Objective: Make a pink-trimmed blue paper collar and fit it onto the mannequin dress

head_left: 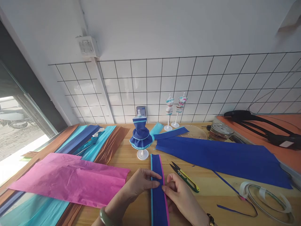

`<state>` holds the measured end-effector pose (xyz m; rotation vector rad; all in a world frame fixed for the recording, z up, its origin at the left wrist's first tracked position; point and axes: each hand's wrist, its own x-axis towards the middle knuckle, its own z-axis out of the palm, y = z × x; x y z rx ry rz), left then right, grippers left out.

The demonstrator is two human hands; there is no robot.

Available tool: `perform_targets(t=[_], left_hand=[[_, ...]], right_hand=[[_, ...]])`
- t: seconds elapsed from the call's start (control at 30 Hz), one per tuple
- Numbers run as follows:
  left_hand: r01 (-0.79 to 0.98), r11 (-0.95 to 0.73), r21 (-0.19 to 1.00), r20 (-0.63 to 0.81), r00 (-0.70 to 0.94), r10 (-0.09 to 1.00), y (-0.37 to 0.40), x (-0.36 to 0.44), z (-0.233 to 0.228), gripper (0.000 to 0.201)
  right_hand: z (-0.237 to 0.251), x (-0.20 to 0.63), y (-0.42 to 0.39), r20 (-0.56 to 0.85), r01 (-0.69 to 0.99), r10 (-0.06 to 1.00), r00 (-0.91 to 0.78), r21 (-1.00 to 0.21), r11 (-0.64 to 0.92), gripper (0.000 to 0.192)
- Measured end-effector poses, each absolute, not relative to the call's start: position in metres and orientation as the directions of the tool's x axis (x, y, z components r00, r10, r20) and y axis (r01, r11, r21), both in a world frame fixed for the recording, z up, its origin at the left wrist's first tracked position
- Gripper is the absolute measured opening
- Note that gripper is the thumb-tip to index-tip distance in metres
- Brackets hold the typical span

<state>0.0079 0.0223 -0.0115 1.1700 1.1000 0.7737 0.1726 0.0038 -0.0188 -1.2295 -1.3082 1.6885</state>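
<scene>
A long dark blue crepe-paper strip (pixel 156 166) lies lengthwise in front of me, edged light blue on its left side and pink on its right. My left hand (pixel 141 182) rests across the strip, thumb and forefinger stretched out and slightly apart, fingertips near the pink edge. At that same edge my right hand (pixel 176 190) pinches the strip between thumb and fingers; its lower fingers are partly hidden. Yellow-and-green thread snips (pixel 185 178) lie just beyond my right hand. Behind the strip stands a small dress form (pixel 140 135) in a blue ruffled dress with light blue trim.
Pink paper (pixel 77 179) and several coloured sheets cover the left side. A large blue sheet (pixel 218 153) spreads across the right, near a ribbon roll (pixel 268 201). Two bare dress forms (pixel 169 110) and a glass jar (pixel 219 131) stand at the tiled wall.
</scene>
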Motion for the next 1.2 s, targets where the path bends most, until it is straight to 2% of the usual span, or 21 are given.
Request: perform_targets(t=[0.77,1.2], left_hand=[[0.124,0.189,0.974,-0.220,0.335,0.916,0.023,0.003,-0.013,0.040],[-0.004,0.221,0.975,-0.203,0.379,0.903,0.024,0.005,-0.012,0.067]], right_hand=[[-0.027,0.175,0.006,-0.222,0.115,0.927,-0.303,-0.974,-0.196,0.025],[-0.018,0.173,0.005,-0.176,0.171,0.943,-0.283,-0.977,-0.131,0.023]])
